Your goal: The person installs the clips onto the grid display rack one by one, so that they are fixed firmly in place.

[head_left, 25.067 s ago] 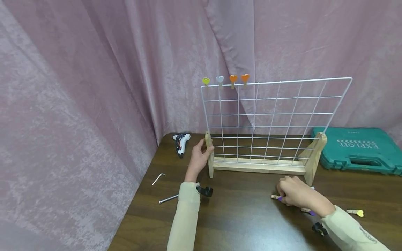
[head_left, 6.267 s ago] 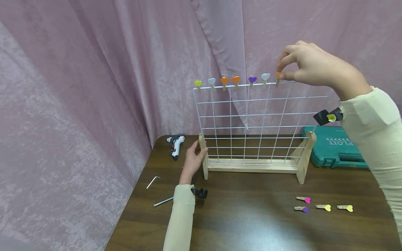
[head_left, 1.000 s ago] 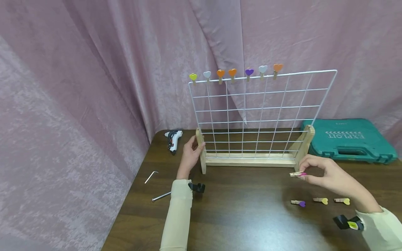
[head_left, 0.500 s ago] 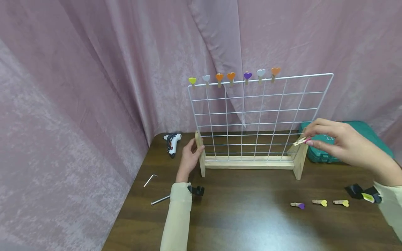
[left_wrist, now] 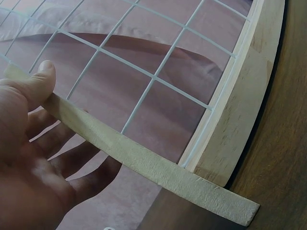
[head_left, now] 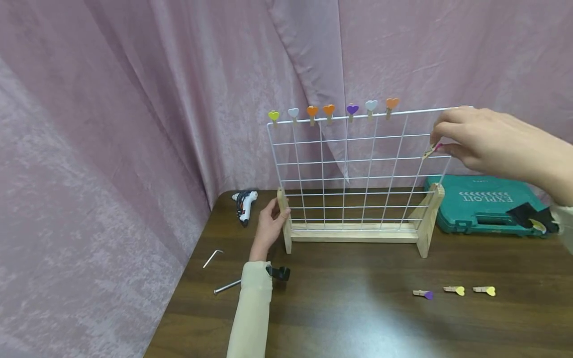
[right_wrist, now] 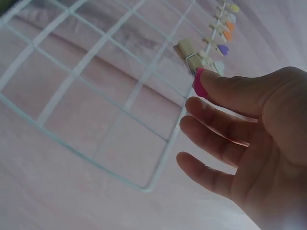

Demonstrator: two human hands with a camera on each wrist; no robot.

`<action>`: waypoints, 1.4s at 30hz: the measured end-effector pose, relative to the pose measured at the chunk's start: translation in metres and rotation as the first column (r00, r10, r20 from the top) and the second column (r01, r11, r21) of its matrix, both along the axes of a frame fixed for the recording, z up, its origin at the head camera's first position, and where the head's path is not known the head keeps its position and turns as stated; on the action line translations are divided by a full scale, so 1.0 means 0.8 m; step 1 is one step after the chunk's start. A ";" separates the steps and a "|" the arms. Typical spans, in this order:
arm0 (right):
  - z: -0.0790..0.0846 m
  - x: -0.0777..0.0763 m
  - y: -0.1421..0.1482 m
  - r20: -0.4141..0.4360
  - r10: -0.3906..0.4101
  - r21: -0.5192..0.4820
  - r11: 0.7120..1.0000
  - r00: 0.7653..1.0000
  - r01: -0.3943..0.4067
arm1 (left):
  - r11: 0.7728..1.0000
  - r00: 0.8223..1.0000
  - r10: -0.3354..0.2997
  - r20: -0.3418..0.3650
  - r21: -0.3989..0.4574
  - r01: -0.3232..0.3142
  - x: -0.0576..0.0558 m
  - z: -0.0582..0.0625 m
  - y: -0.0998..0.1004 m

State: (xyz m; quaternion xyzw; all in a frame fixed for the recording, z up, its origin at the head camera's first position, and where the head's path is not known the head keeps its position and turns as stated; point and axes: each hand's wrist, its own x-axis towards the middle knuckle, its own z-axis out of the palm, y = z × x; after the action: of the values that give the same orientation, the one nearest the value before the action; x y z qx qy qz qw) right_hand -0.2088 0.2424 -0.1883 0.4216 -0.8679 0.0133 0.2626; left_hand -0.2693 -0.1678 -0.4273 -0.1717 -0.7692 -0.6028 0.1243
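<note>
My right hand pinches a small wooden clothespin with a pink heart between thumb and fingers. It is raised before the upper right of a white wire grid, below the top wire. My left hand grips the left upright of the grid's wooden stand, thumb on one side, fingers on the other. Along the top wire sit several heart clothespins, from a yellow one at the left to an orange one. A purple clothespin and two yellow clothespins lie on the table.
Behind the stand's right side lies a green tool case. To the left are a white glue gun, a hex key and a long bolt, partly hidden by the left forearm. A pink curtain hangs behind the table.
My right hand has picked up the pink clothespin from the table and lifted it towards the grid's top. Earlier, purple, white and orange clothespins were added to the top wire. The left hand stays put.
</note>
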 end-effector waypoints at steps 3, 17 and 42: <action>0.022 -0.006 -0.005 -0.014 -0.024 0.037 0.999 1.000 0.024 | 1.000 1.000 0.003 -0.001 0.000 -0.003 -0.002 0.000 0.000; 0.092 -0.039 -0.043 0.001 -0.092 0.181 0.979 0.996 0.091 | 1.000 1.000 0.002 0.000 0.008 -0.002 0.000 0.002 -0.001; 0.104 -0.072 -0.048 0.142 -0.102 0.270 0.961 0.985 0.060 | 1.000 0.999 -0.027 0.020 -0.003 0.027 0.006 0.003 0.012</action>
State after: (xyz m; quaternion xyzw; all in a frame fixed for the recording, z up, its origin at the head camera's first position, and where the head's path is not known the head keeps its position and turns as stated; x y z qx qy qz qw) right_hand -0.2667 0.2037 -0.1054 0.4145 -0.8962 -0.0810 0.1360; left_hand -0.2648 -0.1582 -0.4251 -0.1762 -0.7690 -0.6049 0.1080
